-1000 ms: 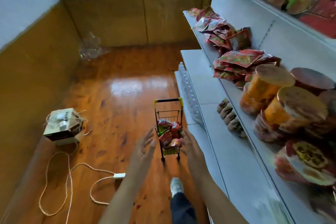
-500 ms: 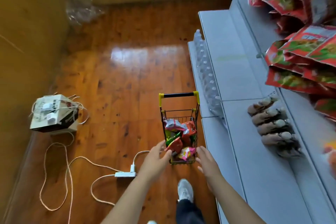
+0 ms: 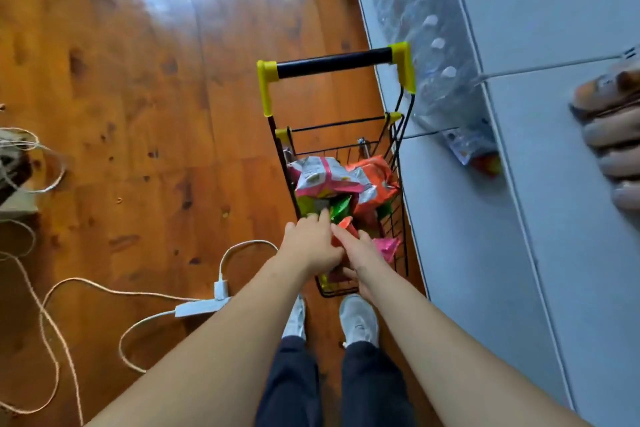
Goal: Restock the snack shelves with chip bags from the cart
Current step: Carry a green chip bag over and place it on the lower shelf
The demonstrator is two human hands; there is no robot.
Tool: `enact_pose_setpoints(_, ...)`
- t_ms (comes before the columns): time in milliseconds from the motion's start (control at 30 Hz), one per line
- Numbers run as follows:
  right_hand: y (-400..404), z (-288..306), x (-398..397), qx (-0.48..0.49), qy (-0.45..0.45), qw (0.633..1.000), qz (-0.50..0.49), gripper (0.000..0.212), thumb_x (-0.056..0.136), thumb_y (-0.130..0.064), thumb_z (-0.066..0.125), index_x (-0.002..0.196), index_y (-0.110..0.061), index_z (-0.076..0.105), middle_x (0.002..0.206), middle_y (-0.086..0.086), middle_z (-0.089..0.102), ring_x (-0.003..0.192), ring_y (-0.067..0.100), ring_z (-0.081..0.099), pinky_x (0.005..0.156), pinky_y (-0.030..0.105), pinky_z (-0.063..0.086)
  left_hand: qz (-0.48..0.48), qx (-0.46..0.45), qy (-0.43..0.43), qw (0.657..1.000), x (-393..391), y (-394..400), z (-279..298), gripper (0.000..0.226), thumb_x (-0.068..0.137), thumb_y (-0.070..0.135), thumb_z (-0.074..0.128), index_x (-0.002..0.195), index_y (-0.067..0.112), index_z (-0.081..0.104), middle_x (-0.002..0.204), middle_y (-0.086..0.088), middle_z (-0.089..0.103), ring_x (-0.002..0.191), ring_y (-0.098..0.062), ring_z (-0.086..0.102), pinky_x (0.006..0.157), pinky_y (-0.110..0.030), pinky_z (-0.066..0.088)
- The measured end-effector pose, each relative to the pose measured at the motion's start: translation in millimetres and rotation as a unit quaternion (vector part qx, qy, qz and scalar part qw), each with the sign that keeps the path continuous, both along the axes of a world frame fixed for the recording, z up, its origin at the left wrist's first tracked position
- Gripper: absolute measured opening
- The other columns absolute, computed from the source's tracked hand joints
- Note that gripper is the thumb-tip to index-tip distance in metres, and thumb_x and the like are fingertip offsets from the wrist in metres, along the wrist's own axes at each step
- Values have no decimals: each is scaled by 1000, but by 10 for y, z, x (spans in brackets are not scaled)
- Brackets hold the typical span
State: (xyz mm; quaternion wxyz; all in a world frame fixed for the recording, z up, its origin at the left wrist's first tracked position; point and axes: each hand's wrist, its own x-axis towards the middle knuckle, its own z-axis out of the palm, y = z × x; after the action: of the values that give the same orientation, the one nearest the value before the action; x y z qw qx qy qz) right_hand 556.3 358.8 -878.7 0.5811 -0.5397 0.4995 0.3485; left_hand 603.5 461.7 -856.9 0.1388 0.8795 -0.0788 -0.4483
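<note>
A small black wire cart [image 3: 398,204] with yellow corners and a black handle [image 3: 332,64] stands on the wooden floor against the grey shelf base. Several chip bags fill it: a pink-and-white bag [image 3: 325,177], an orange bag [image 3: 375,180], a green bag [image 3: 341,206] and a pink bag [image 3: 388,246]. Both my hands reach into the cart's near end. My left hand [image 3: 311,243] lies on the bags with its fingers stretched forward. My right hand [image 3: 362,255] is beside it on a red bag [image 3: 346,224]; its fingertips are partly hidden.
The grey lower shelf [image 3: 485,253] runs along the right. A wrapped pack of water bottles [image 3: 433,45] lies on its edge, and brown packets [image 3: 613,135] sit at the far right. A white power strip [image 3: 201,307] and cords lie on the floor at left. My shoes [image 3: 358,319] stand behind the cart.
My view has tilted down and moved closer to the cart. Both hands have gone from the cart's near rim into the basket, onto the bags.
</note>
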Motion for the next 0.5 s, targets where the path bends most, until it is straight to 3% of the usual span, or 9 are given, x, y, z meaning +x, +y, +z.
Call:
enact_pose_setpoints(100,34,-150,26,0,13,999,-44,126,45,-76,70,152,-31,22,149,5,44,124,31,55,101,54,49,-15,19,15,1000,32,-74,-108,76,91,49,47,153,10,24,146,-14,47,135,-35,42,107,-48,30)
enact_pose_setpoints(300,-3,25,-65,-15,-8,998,-61,129,35,-84,77,145,-34,33,141,3,53,121,29,58,97,54,52,108,-78,46,990,-96,-44,196,64,82,33,58,143,25,39,122,-5,62,119,-35,51,97,-47,37)
enact_pose_setpoints(400,-18,158,-120,-53,-13,996,-69,131,35,-84,77,146,-33,32,141,0,52,123,28,57,98,51,52,191,-120,127,966,-261,-37,427,74,75,26,57,142,42,31,105,-4,58,108,-35,55,96,-50,48)
enact_pose_setpoints(500,-18,243,-167,-136,-8,989,-47,116,47,-78,76,142,-23,40,133,4,59,116,29,61,93,47,56,278,-180,175,927,-418,2,325,88,61,28,56,138,60,27,117,-1,62,106,-38,60,91,-63,52)
